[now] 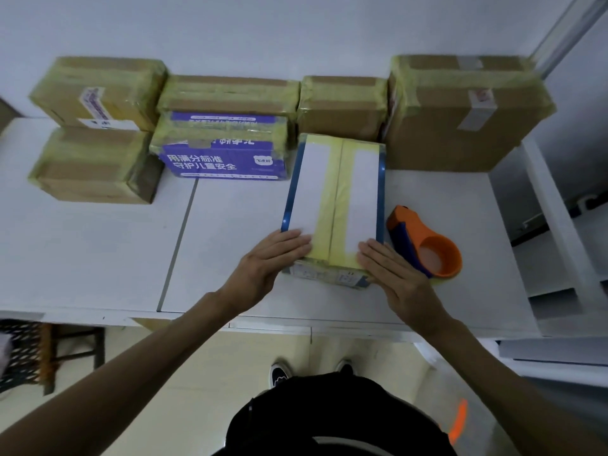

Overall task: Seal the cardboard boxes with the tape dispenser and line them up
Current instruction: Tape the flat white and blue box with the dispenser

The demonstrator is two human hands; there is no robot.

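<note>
A white box with blue edges [329, 192] lies lengthwise on the white table [98, 258], with yellow tape strips along its top seam. My left hand [273, 258] rests flat on its near left corner, fingers straight. At the near right corner my right hand [391, 274] presses flat on the box. The orange and blue tape dispenser [424, 245] lies on the table just right of the box, beside my right hand, held by neither hand.
Several taped boxes stand along the back: brown ones at left [98, 93] [95, 166], a purple printed box [223, 153] under a brown one [230, 93], a small brown one [342, 106], a large brown one [460, 110] at right. The table edge runs near me.
</note>
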